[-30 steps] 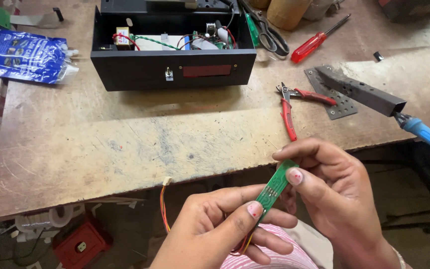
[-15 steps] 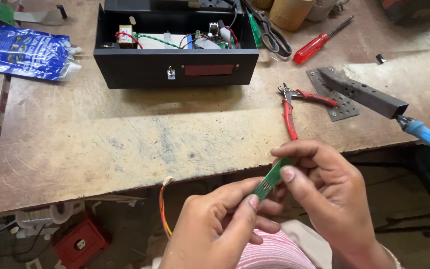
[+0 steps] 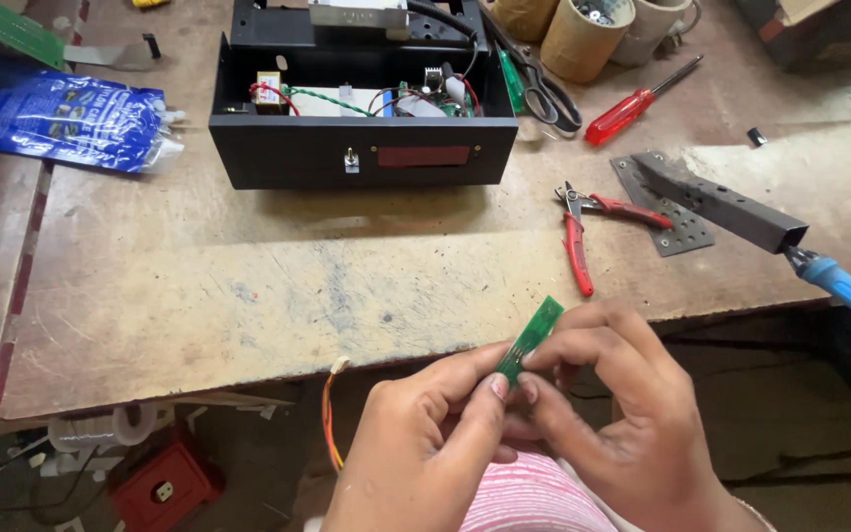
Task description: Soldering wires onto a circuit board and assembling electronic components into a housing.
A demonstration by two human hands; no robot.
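Observation:
Both my hands hold a small narrow green circuit board point(image 3: 532, 337) just in front of the workbench's near edge. My left hand point(image 3: 425, 443) pinches its lower end between thumb and forefinger. My right hand point(image 3: 613, 404) grips it from the right, fingers curled around the lower part. A bundle of orange and yellow wires point(image 3: 330, 424) with a white connector hangs down to the left of my left hand. Further back on the bench stands an open black electronics box point(image 3: 361, 153) with a toggle switch, a red window and wiring inside.
Red-handled pliers point(image 3: 578, 236), a perforated metal plate point(image 3: 677, 217) and a soldering iron with a blue handle point(image 3: 844, 286) in a metal holder lie at the right. A red screwdriver point(image 3: 632, 108), scissors, cardboard tubes and a blue plastic bag point(image 3: 66, 118) lie around the box. A red socket box point(image 3: 164, 483) sits on the floor.
The view has tipped down slightly, and my fingers have shifted along the green board, which stays held in both hands, tilted up to the right.

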